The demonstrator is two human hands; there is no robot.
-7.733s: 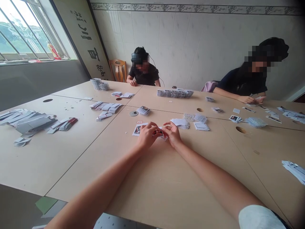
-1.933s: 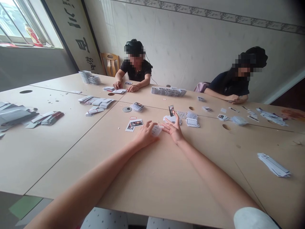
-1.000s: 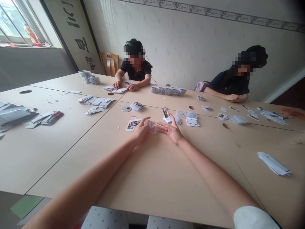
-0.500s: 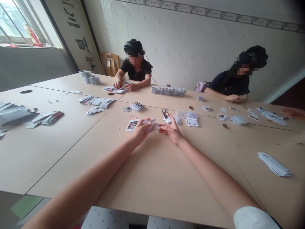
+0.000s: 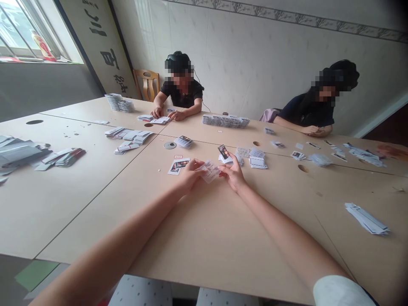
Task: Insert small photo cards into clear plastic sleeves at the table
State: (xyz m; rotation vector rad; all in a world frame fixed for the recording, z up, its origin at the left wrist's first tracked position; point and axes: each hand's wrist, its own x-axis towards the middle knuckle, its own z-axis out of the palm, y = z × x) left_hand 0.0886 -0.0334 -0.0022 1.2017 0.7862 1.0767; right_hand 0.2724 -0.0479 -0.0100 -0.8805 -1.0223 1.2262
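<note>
Aslant, dark card [image 5: 224, 152]; top leftward

One person [image 5: 186, 97] in black sits at the far edge of the surface [image 5: 197, 242], another person [image 5: 306, 112] farther along it, with pink cloth [image 5: 267, 115] beside. A wooden chair [image 5: 149, 86] stands just beyond the far-left corner, near a lettered panel [image 5: 95, 49]. Past the left edge, a bottle [image 5: 44, 46] stands at a barred window [image 5: 17, 25]. Behind the far edge, a patterned band [image 5: 286, 17] crosses the tiled wall [image 5: 248, 68].
</note>
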